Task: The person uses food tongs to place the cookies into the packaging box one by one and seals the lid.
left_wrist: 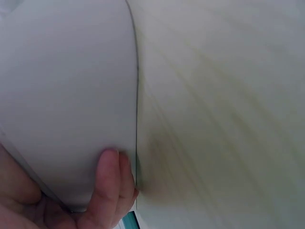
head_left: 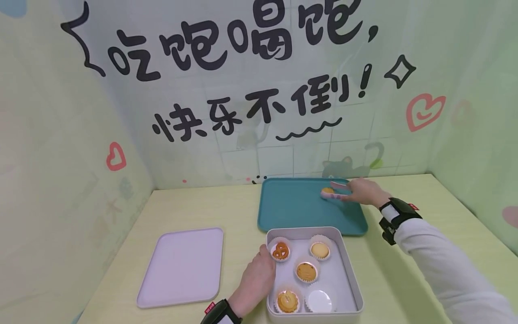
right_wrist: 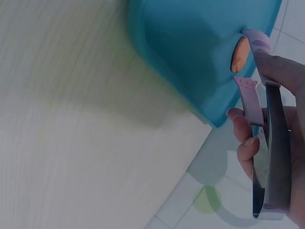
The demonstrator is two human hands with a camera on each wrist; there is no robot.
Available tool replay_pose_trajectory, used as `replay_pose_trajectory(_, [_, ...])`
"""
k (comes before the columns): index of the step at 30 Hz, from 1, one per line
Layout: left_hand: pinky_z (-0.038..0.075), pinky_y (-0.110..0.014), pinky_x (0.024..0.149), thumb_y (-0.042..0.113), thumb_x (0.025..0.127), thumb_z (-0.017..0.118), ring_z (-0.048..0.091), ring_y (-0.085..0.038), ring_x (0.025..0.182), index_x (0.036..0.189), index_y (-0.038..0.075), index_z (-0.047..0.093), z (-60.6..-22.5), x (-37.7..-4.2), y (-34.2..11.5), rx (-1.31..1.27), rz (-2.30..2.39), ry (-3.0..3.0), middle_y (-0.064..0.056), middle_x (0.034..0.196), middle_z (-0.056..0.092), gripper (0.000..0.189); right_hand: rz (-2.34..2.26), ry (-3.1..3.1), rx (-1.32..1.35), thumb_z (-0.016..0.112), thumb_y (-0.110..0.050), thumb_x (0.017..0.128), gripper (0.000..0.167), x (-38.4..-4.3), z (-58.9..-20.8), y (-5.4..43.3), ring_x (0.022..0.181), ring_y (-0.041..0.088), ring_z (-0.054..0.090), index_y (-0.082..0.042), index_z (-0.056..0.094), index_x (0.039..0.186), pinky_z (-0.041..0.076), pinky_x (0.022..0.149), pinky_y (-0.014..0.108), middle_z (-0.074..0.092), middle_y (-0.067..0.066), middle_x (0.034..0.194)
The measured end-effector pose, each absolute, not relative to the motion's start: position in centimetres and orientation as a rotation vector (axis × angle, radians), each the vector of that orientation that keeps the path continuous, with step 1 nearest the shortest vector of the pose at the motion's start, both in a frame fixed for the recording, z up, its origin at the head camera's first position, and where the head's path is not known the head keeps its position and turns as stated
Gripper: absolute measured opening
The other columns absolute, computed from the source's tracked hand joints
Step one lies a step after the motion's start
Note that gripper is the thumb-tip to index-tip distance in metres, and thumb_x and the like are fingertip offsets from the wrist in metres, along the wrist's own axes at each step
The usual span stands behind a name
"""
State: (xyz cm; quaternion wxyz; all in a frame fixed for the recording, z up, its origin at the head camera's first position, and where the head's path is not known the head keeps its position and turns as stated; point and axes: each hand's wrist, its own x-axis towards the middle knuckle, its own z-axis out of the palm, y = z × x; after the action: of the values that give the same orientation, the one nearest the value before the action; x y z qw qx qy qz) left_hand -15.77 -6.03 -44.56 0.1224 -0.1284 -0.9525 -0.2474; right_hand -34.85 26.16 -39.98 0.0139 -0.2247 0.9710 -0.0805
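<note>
My right hand [head_left: 366,191] holds a pair of tongs [right_wrist: 279,152], metal with pink tips, over the teal tray [head_left: 299,211]. Between the parted tips lies a round cookie [right_wrist: 240,55], at the tray's far right. My left hand [head_left: 259,274] grips the left wall of a white box [head_left: 351,274], fingers on its outer side in the left wrist view. Inside the box are paper cups with a pretzel [head_left: 280,250], a pale cookie [head_left: 319,250], a brown cookie [head_left: 306,272] and a flower-shaped cookie [head_left: 288,301]. An empty paper cup [head_left: 320,300] sits at the near right.
A pale lilac tray [head_left: 182,267] lies on the wooden table [head_left: 238,211] left of the box. The teal tray stands just behind the box, close to the printed back wall [head_left: 238,166]. Fabric side walls [head_left: 477,157] border the table.
</note>
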Motion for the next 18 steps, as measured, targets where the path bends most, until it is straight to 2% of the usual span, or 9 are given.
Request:
replay_pose_trajectory(4, [0.042,-0.04,0.041,0.002,0.09,0.046,0.054,-0.03,0.052,0.095,-0.009,0.041,-44.12,-15.7,-6.03,-0.354,-0.737,-2.836,-0.012,0.063,0.045,0.013,-0.243,3.029,-0.718,0.063,-0.034,0.083,0.032,-34.72,-40.05,25.97,0.054,0.015,0.041,-0.007,0.054,0.068,0.035,0.05,0.032,0.041,-0.001,0.06])
replay_pose_trajectory(13, [0.042,-0.04,0.041,0.004,0.091,0.045,0.054,-0.029,0.053,0.096,-0.009,0.041,-44.1,-15.78,-6.04,-0.331,-0.726,-2.874,-0.012,0.064,0.045,0.014,-0.172,3.07,-0.764,0.063,-0.029,0.083,0.03,-34.69,-40.01,25.6,0.053,0.016,0.042,-0.008,0.053,0.064,0.037,0.05,0.035,0.043,-0.002,0.058])
replay_pose_trajectory(18, [0.042,-0.038,0.041,0.004,0.091,0.045,0.054,-0.029,0.052,0.098,-0.009,0.041,-43.93,-15.75,-6.01,-0.334,-0.721,-2.885,-0.012,0.064,0.045,0.015,-0.193,3.092,-0.803,0.063,-0.029,0.084,0.03,-34.43,-39.66,25.77,0.05,0.014,0.039,-0.009,0.053,0.064,0.033,0.047,0.031,0.039,-0.003,0.055])
